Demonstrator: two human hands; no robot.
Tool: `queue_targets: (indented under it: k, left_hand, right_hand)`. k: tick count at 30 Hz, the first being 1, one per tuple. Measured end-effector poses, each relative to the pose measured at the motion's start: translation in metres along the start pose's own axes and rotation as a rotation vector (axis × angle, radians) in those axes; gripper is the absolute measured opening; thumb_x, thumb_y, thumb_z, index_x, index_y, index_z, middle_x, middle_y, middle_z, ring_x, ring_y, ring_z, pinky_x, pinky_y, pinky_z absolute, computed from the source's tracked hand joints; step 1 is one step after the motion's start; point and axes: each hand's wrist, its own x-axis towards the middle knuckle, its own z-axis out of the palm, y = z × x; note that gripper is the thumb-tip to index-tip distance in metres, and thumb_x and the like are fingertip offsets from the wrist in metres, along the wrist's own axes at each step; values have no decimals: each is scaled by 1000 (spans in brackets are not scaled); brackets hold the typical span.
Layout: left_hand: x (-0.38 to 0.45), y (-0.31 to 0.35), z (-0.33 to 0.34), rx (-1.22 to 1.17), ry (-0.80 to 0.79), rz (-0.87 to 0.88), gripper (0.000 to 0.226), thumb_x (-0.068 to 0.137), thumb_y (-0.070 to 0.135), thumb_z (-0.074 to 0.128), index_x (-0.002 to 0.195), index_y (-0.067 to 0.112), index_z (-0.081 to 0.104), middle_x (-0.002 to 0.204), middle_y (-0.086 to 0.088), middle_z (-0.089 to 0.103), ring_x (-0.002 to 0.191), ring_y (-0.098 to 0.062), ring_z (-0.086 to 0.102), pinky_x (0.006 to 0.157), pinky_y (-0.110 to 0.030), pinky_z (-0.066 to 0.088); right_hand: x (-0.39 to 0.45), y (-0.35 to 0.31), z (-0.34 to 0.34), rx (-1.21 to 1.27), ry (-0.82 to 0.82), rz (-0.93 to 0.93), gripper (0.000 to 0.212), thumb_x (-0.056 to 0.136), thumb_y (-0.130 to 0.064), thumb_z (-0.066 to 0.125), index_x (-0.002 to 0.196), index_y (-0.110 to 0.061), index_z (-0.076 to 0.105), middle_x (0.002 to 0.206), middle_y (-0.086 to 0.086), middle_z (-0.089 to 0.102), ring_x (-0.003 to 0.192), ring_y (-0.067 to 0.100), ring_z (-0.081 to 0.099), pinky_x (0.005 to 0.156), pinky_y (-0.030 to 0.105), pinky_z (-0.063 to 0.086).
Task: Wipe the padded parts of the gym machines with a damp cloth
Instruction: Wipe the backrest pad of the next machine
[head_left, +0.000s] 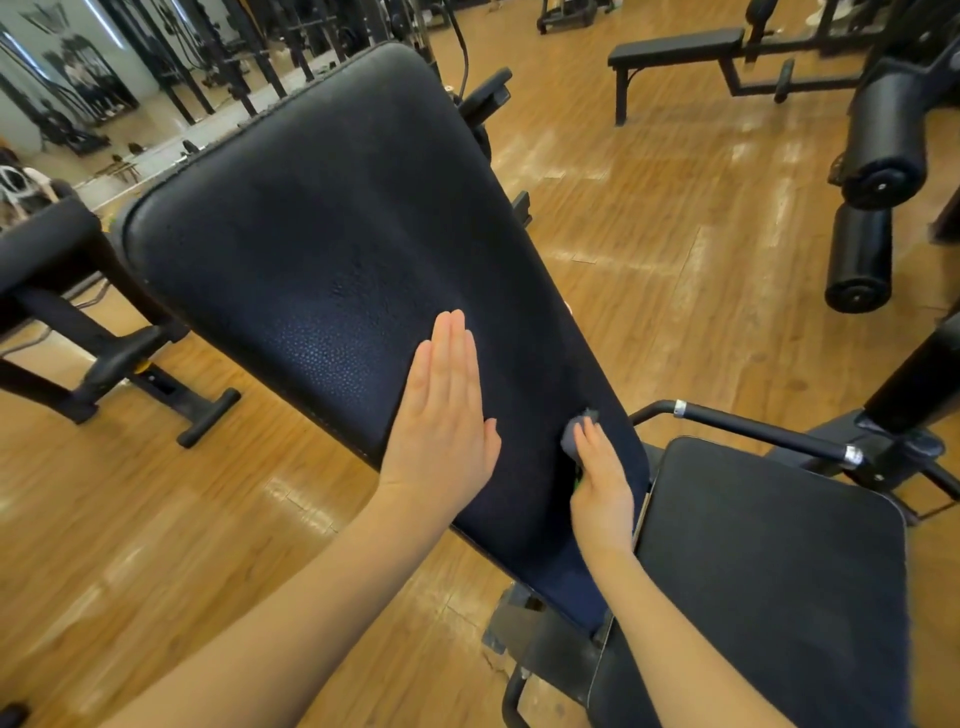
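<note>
The big back pad (332, 249) is bare above the two hands, so there is room to slide up. Right of it, the seat pad (769, 561) and a handle bar (753, 428) block the way.

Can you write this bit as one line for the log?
left hand: flat on back pad | right hand: pressing grey cloth on pad's lower edge | seat pad: untouched

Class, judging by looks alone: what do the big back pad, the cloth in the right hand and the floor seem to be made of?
Back pad: probably black vinyl or leather, with pebbled grain and soft sheen.
Cloth: seemingly soft grey fabric, matte and bunched.
Floor: wood or wood-look laminate, glossy planks.
</note>
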Motion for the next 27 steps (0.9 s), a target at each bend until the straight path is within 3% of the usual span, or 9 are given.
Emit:
queue_targets:
  k: [3,6,11,14,17,21,24,27]
  left_hand:
    - [-2,9,3,2,-14,26,86,97,48,30,145,-14,-5,157,-32,0,147,-42,1,118,-49,-4]
    - [-4,18,4,-5,-39,22,86,98,48,31,146,-15,-3,156,-33,-1,147,-43,0,118,-49,-3]
    - [-1,20,4,-3,-42,16,86,97,47,31,145,-17,-2,155,-35,-2,147,-44,1,117,-49,-7]
    - [-2,20,4,-5,-40,21,86,97,47,30,145,-17,-2,155,-35,-2,147,-43,2,116,-49,-7]
    - [-2,20,5,-17,-39,29,86,97,48,31,146,-16,-1,155,-34,1,147,-43,3,117,-49,-4]
    - [-2,21,9,-48,-43,24,88,97,52,29,146,-15,0,156,-34,2,147,-43,3,117,-49,-5]
    - [-3,31,11,-77,-66,79,88,99,54,26,145,-14,-5,155,-33,-7,147,-43,-4,116,-49,-12]
    - [-2,45,16,-117,-84,59,89,99,53,28,145,-14,-8,153,-34,-13,146,-44,-6,116,-49,-11]
  right_hand:
    - [-16,29,-16,-88,-84,163,64,90,15,41,139,-27,38,147,-8,35,137,10,31,109,20,26]
    - [-3,11,-28,-26,-30,171,55,92,13,37,137,-16,46,146,-5,38,138,13,30,110,23,26]
    - [54,-71,-26,42,89,-148,51,94,7,39,140,-15,42,142,-17,29,134,0,24,104,4,17]
    - [63,-76,-4,-74,16,-323,58,90,12,40,142,-15,36,147,-10,27,138,5,19,112,19,18]
    - [51,-33,3,-18,37,-210,65,86,18,41,141,-18,36,145,-12,30,139,8,24,114,26,22]
    - [21,32,-16,-89,-39,61,65,86,20,39,140,-16,41,145,-13,32,138,11,30,102,1,17]
    - [15,48,-29,-107,-57,187,59,89,16,39,138,-15,45,145,-5,39,136,14,34,104,13,22]
    - [40,10,-35,44,25,141,51,93,9,38,137,-14,47,141,-10,41,135,10,35,107,13,23]
